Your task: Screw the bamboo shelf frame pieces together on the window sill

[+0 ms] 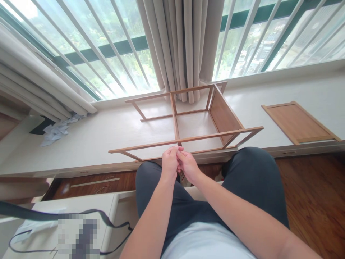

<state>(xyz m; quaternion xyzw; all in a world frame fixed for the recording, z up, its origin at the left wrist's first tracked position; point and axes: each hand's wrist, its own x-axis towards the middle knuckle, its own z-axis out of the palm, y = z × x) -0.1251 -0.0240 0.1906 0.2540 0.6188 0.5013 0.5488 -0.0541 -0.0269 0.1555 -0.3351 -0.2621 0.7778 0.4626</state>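
My left hand [169, 158] and my right hand [188, 164] meet in front of me, fingers closed and close together. What they hold, if anything, is hidden by the fingers. Just beyond them is the front rail of a wooden frame [210, 136], at the spot where its middle crosspiece joins. I cannot tell whether the fingers touch the rail. This frame lies on its side on the white ledge, with a solid wooden panel [225, 115] fitted toward its right end and open bars at the left.
A separate wooden panel [299, 120] lies on the white ledge [88, 140] at the right. Crumpled paper [56, 131] is at the far left. Curtains [179, 43] and barred windows stand behind. A white table [107, 205] with a black strap [99, 212] is at lower left.
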